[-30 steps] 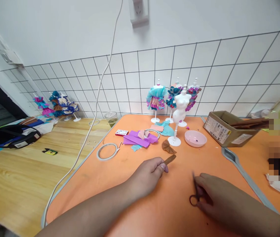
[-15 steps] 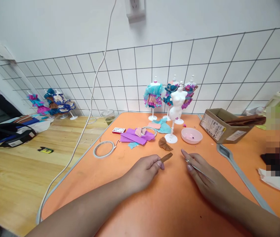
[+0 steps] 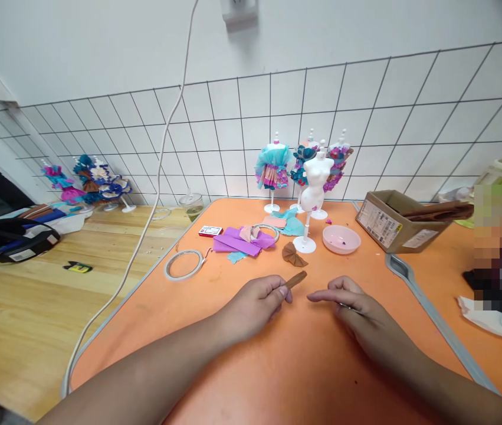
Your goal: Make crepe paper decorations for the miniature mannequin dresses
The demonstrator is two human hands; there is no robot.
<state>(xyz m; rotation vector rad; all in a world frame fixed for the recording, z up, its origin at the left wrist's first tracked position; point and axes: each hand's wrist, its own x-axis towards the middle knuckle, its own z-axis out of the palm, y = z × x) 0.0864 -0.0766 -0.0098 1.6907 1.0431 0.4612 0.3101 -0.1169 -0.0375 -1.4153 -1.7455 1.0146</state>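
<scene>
My left hand pinches a narrow folded strip of brown crepe paper between thumb and fingers, its free end pointing up and to the right. Across a small gap, my right hand has its index finger stretched toward the strip. Slim metal tweezers lie in that hand, mostly hidden by the fingers. A pleated brown paper fan rests on the table just beyond the strip. Behind it stands a bare white mini dress form on a round base.
Purple crepe paper, a tape roll and a matchbox lie left on the orange table. A pink bowl and cardboard box stand right. Dressed forms line the wall; a white cable hangs left.
My right hand has turned, its index finger now reaching left toward the strip, and the tweezers show less. My left hand keeps its pinch. The view has shifted slightly.
</scene>
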